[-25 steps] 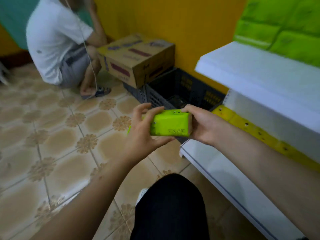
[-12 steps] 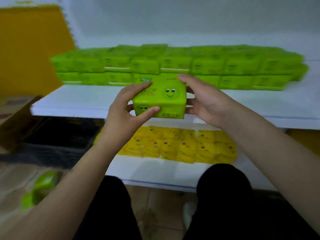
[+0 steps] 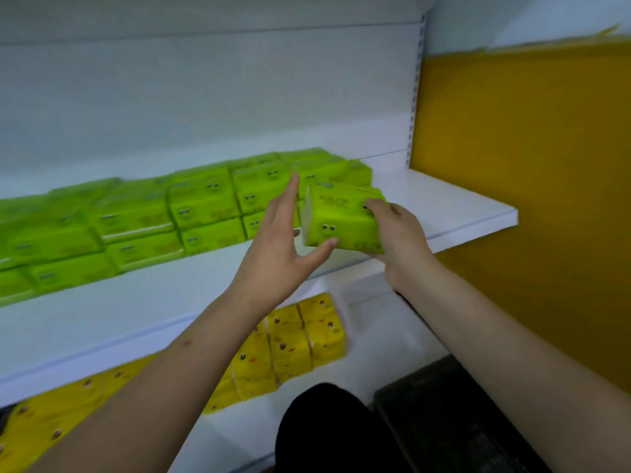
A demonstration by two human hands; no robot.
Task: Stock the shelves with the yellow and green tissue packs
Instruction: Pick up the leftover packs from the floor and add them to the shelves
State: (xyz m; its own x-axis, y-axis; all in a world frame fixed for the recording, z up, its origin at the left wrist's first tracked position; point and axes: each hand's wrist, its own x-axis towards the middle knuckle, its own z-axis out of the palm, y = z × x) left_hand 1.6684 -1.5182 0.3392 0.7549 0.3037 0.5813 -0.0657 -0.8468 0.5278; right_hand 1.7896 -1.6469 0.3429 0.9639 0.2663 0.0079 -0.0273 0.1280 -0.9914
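A green tissue pack (image 3: 336,218) with printed eyes hangs just above the upper white shelf (image 3: 454,209), at the right end of the stacked green packs (image 3: 201,209). My right hand (image 3: 397,233) grips its right side and underside. My left hand (image 3: 278,247) stands at its left end with fingers spread, the thumb touching the pack's lower corner. Yellow tissue packs (image 3: 293,343) fill the lower shelf beneath, partly hidden by my left forearm.
A white back panel rises behind the upper shelf. An orange wall (image 3: 532,165) stands to the right of the shelving. A dark crate (image 3: 450,421) sits on the floor at lower right, beside my black-clad knee (image 3: 327,431). Bare shelf surface lies right of the green packs.
The view swung from the floor to the shelves. Both hands carried the green pack rightward to the end of the green row. My left hand has opened off it.
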